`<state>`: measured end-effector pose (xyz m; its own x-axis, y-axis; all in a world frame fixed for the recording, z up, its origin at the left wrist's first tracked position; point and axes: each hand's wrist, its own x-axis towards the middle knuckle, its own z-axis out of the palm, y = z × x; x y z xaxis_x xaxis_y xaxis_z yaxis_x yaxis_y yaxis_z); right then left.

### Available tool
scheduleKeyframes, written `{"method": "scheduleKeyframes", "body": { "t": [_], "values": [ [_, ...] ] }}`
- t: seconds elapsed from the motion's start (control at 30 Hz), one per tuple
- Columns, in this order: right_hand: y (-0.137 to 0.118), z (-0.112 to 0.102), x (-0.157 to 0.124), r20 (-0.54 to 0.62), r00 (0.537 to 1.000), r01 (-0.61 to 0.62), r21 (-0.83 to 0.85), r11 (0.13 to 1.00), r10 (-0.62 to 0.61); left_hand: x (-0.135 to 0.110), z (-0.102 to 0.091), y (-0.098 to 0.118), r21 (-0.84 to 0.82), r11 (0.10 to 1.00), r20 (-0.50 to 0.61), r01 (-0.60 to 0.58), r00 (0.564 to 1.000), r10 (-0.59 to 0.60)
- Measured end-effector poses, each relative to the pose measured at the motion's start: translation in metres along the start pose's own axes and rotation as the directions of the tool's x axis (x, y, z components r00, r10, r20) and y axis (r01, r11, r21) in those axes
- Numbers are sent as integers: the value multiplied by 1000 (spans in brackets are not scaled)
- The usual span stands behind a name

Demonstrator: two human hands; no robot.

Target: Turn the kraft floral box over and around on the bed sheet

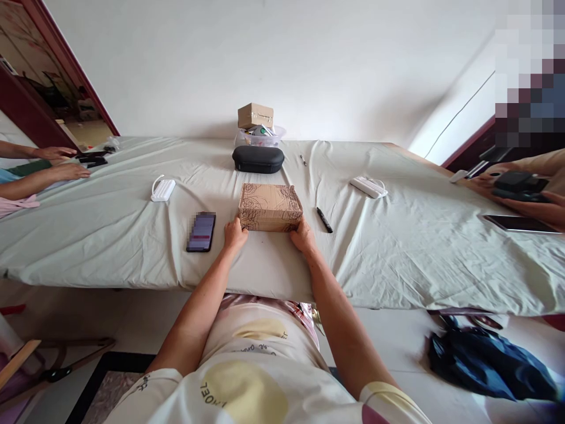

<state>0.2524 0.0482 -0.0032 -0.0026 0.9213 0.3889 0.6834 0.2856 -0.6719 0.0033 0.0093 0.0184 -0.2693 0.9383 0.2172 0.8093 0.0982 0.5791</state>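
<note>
A brown cardboard box [271, 206] with dark scribbled swirls on its top and front sits on the cloth-covered table in front of me. My left hand [236, 234] grips its near left corner, fingers curled against the side. At the near right corner, my right hand [302, 235] holds the box the same way. Just right of the box lies a black marker pen [324, 219]. A smartphone [202, 232] with a lit screen rests to the left of my left hand.
Behind the box stand a black zip case [258, 159], a clear plastic tub [260, 138] and a smaller carton [255, 115]. White corded blocks lie left [163, 189] and right [369, 186]. Other people's hands work at both table ends. A dark bag [489, 359] lies on the floor.
</note>
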Motion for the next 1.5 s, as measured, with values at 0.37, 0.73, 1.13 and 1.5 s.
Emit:
{"method": "scheduleKeyframes", "body": {
  "t": [0.37, 0.73, 1.13, 1.5],
  "values": [
    [-33, -21, -13, -518, 850, 233, 209, 950, -94, -11, -14, 6, -339, 906, -423, -254, 901, 95],
    [-19, -14, -5, -244, 970, 61, 277, 959, 9, -5, 1, 2, -281, 945, -229, -169, 968, 105],
    [-44, -19, -13, -483, 835, 201, -176, 964, -263, -21, -15, 24, -21, 969, -343, -245, 912, 224],
    [-83, 13, -22, -56, 867, 438, -388, 811, -494, -20, 0, 37, 161, 829, -195, -535, 806, 559]
  ]
}}
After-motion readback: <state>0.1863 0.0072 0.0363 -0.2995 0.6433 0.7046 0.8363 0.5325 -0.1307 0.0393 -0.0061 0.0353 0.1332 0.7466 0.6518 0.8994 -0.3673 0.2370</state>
